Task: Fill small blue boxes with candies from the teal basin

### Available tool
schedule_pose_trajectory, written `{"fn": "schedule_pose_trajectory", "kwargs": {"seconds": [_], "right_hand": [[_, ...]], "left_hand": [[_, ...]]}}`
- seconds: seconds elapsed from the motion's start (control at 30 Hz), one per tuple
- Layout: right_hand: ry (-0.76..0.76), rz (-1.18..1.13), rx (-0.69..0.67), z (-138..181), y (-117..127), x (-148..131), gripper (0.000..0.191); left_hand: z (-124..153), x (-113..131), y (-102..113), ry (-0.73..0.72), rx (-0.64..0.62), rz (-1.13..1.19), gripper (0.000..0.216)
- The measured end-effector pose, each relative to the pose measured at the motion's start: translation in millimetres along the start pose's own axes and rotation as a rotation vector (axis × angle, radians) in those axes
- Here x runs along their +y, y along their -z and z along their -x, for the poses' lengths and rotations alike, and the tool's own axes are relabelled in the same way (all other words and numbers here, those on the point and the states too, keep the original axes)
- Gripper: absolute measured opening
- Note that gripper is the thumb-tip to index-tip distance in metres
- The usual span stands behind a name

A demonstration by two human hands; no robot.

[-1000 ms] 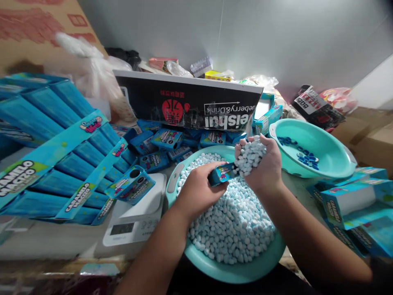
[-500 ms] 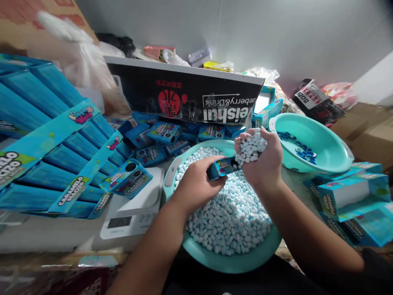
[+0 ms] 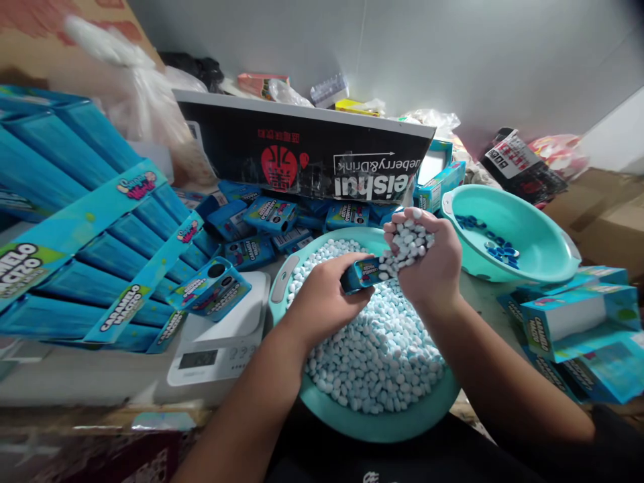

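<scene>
My left hand [image 3: 329, 292] grips a small blue candy box [image 3: 363, 274], tilted with its end toward my other hand. My right hand [image 3: 433, 261] is cupped around a heap of pale blue and white candies [image 3: 411, 241], held against the end of the box. Some candies lie right at the box's mouth. Both hands are above a turquoise basin [image 3: 382, 429] filled with loose candies [image 3: 372, 362] of the same kind. To the left, another small blue box [image 3: 211, 290] with a round dark hole rests on a white kitchen scale [image 3: 221, 349].
Blue display cartons [image 3: 85, 255] stand at the left. Several small blue boxes [image 3: 272, 213] lie before a black carton [image 3: 312, 151]. A second turquoise basin [image 3: 533, 215] at the right holds small dark blue pieces [image 3: 500, 253]. Open blue cartons [image 3: 578, 322] lie nearer, on the right.
The heap in my right hand looks slightly smaller, with more candies at the box's mouth. My hands hold nearly the same place. The view has shifted slightly.
</scene>
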State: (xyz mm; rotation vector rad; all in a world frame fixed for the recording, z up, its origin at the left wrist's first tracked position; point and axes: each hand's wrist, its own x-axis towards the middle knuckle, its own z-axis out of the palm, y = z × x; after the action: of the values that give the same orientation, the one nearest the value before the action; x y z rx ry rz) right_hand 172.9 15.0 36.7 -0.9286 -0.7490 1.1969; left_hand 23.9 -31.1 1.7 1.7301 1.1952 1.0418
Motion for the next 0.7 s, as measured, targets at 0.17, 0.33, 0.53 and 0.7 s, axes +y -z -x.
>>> {"fn": "schedule_pose_trajectory", "kwargs": {"seconds": [0.17,0.33,0.53,0.7], "right_hand": [[0.037,0.001,-0.029,1.9,-1.2,-1.1,0.012],[0.052,0.030,-0.048,3.8,-1.4,-1.9,0.012],[0.097,0.037,-0.088,5.6,-1.5,-0.2,0.014],[0.128,0.051,-0.138,6.6,0.0,1.1,0.018]], "left_hand": [[0.2,1.0,-0.2,-0.005,0.008,0.002,0.046],[0.1,-1.3,-1.9,-0.024,0.023,-0.009,0.047],[-0.1,-0.8,-1.1,-0.032,0.013,-0.008,0.046],[0.0,1.1,0.1,-0.021,0.009,0.002,0.046]]}}
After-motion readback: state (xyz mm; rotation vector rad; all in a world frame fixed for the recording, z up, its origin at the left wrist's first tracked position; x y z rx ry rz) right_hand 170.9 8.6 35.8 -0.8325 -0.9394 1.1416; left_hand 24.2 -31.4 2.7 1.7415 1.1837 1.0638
